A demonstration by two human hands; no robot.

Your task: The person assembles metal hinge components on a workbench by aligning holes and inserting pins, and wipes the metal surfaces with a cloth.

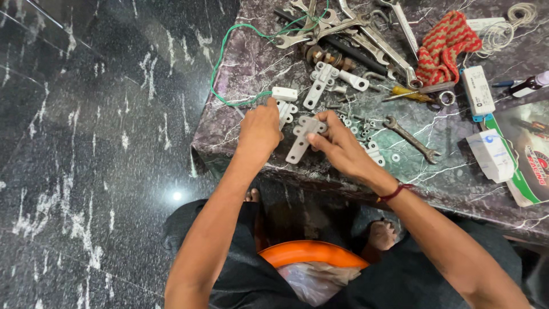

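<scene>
- marble table (240, 63): dark veined slab, its near edge just ahead of the seated person's knees; all the work lies on it.
- spanner pile (349, 28): several open-ended spanners heaped at the far edge, none in hand; one single spanner (412, 139) lies apart to the right of the hands.
- red knitted cloth (443, 46) and white rectangular boxes (477, 90) sit right of the work area, untouched.
- green wire (220, 63): loops from the pile down to a small white block (284, 93) just above the left hand.
- finished-looking grey bracket set (323, 80): lies beyond the hands with parts joined; judged as already put together.
- grey bracket plate (301, 141): flat perforated strip lying on the table between both hands, in work now.
- left hand (260, 131): curled, knuckles up, fingertips pressing on a second bracket piece (286, 111) beside the plate; the grip itself is hidden under the hand, so cannot tell how tightly it closes.
- right hand (343, 149): thumb and fingers pinched on the upper end of the grey bracket plate.
- loose washers and nuts (360, 130): scattered just right of the plate, still unfitted; judged that assembly is partway, with hardware left to mount.
</scene>
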